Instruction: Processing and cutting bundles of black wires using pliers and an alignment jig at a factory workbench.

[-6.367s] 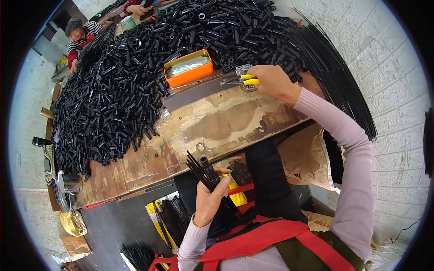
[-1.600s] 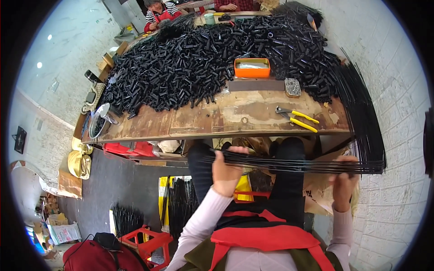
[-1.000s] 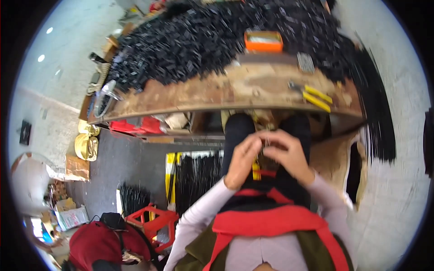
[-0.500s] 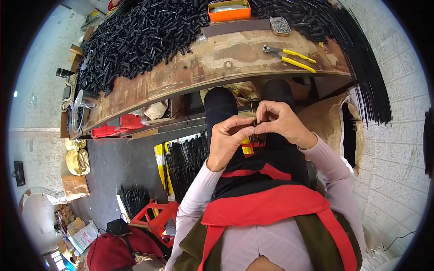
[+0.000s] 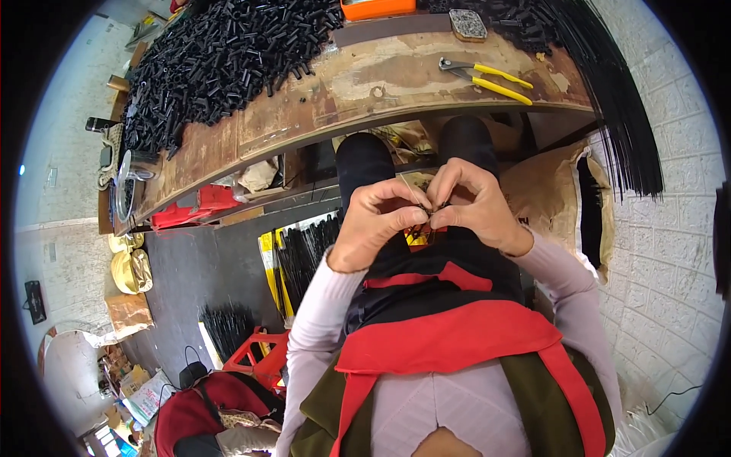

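Above my lap, my left hand (image 5: 381, 217) and my right hand (image 5: 476, 207) meet fingertip to fingertip. Thumb and forefinger of each are pinched together on a small dark piece, mostly covered by the fingers. A thin pale wire-like strand (image 5: 412, 188) sticks up from between the fingertips. Fine dark strands appear just below the pinch; their ends are hard to make out. On the wooden workbench (image 5: 358, 87) beyond my knees lie end-cutting pincers (image 5: 487, 80) with yellow handles, touched by neither hand.
Short black tubes (image 5: 221, 68) are heaped across the bench. An orange container (image 5: 377, 8) and a small speckled block (image 5: 467, 25) stand at its back. Long black rods (image 5: 628, 129) overhang the right end. Left of my legs are bundled black rods (image 5: 304, 251) and a red stool (image 5: 263, 358).
The bench has shifted up a little in the picture. My left hand is slightly lower and farther left. The pale strand now leans left and shows more clearly; both hands keep their pinch.
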Action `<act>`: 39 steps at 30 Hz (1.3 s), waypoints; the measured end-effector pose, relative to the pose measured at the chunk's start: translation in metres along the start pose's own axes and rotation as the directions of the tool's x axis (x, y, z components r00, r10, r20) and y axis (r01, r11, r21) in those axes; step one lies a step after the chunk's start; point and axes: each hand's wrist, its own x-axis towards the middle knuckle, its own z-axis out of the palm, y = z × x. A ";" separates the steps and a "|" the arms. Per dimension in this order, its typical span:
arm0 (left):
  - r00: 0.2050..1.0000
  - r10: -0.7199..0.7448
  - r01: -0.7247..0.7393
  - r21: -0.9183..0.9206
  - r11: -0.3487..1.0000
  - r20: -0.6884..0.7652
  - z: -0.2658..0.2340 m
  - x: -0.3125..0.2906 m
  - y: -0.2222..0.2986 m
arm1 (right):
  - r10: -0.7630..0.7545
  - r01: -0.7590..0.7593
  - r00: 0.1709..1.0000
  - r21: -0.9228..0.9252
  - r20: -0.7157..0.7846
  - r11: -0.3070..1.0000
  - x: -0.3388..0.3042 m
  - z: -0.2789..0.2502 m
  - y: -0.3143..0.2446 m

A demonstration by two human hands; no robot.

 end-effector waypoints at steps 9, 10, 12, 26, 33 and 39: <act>0.997 0.061 -0.063 0.036 0.997 0.057 0.008 0.011 0.014 | -0.007 0.009 0.994 -0.020 0.108 1.000 0.011 -0.006 -0.024; 0.996 0.063 -0.070 0.114 0.991 0.062 -0.003 0.006 0.007 | -0.066 0.074 0.990 -0.065 0.126 0.995 0.011 -0.005 -0.026; 0.992 0.055 -0.061 0.045 0.997 0.118 0.007 0.008 0.011 | -0.236 0.264 0.956 -0.162 0.173 0.951 0.007 -0.016 -0.019; 0.999 0.003 -0.001 0.074 0.997 -0.037 0.006 0.050 -0.008 | -0.388 0.052 0.888 -0.785 -0.246 0.618 0.051 -0.134 -0.063; 0.995 -0.042 0.036 0.071 0.997 0.092 0.013 0.073 -0.021 | -0.649 -0.279 0.667 -0.930 -0.367 0.239 0.101 -0.290 -0.075; 0.991 -0.090 0.086 0.044 0.995 0.097 0.017 0.077 -0.019 | -0.607 -0.191 0.682 -0.901 -0.408 0.391 0.095 -0.276 -0.085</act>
